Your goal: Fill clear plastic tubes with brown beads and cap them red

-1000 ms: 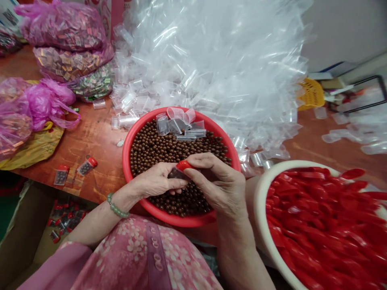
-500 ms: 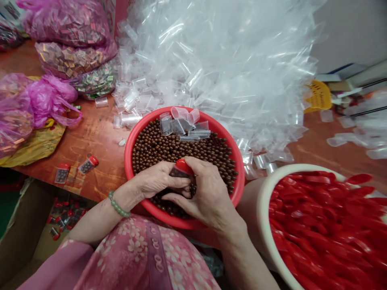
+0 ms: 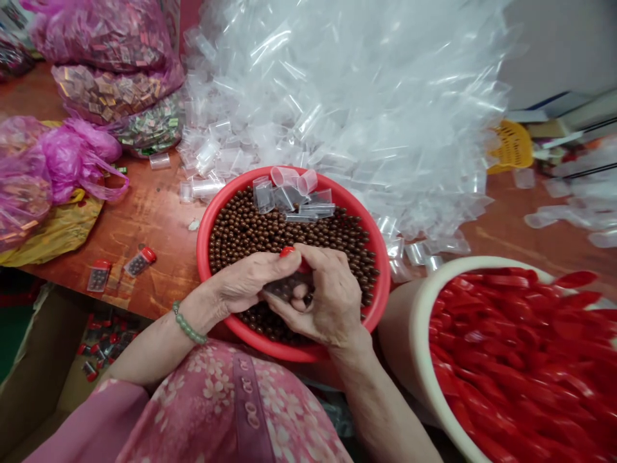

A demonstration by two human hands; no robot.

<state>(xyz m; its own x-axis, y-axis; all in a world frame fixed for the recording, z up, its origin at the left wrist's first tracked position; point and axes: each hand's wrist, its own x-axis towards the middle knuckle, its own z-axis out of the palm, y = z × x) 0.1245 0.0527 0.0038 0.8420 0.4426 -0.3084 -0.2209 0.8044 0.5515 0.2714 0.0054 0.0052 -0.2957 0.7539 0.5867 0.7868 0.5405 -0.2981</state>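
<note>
Both hands grip one small clear container (image 3: 284,287) with a red cap (image 3: 288,251) and dark brown balls inside. My left hand (image 3: 250,280) is closed on its left side, the thumb pressed on the cap. Round the right side and bottom curl the fingers of my right hand (image 3: 335,296), also closed. They are above a red basin (image 3: 205,241) full of brown balls (image 3: 245,231). Several empty clear containers (image 3: 294,196) lie on the balls at the basin's far side. Fingers partly hide the held container.
A huge heap of clear containers (image 3: 337,83) rises behind the basin. At right stands a cream bucket (image 3: 419,321) of red caps (image 3: 520,360). Two filled containers (image 3: 139,262) lie on the table at left, above a cardboard box (image 3: 43,360). Pink bags (image 3: 106,38) stand farther back.
My left thumb has moved up onto the red cap, covering part of it. The container now shows lower between the hands, and my right hand has shifted slightly left.
</note>
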